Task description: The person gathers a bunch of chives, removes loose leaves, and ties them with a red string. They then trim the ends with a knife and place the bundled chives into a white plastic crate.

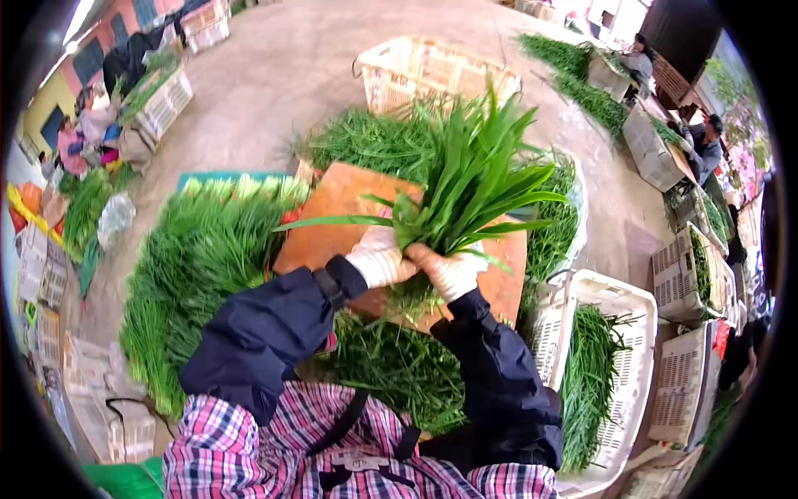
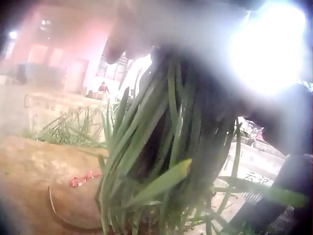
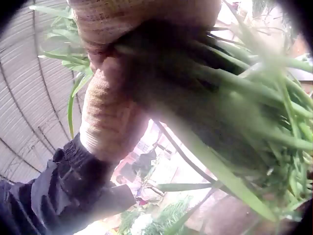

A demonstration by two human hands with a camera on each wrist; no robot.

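Fingers of the left hand (image 1: 381, 256) and the right hand (image 1: 453, 268), both gloved, are curled tight round the lower end of a bunch of leaves (image 1: 470, 179). They clamp it from either side just above a wooden board (image 1: 328, 220), with the blades fanning up and away.

The bunch looks light and soft. The long flat leaves would likely flop and slide out singly if held higher, so the packed base is the sound place to grip, firmly but without crushing.

The gloves cover the stalk ends, so any tie or cut there cannot be seen. The left wrist view is hazy and washed by glare. The right wrist view is too close to tell the gloves apart.

Loose heaps of greens (image 1: 195, 258) lie round the board, and a white basket (image 1: 619, 293) stands to the right.
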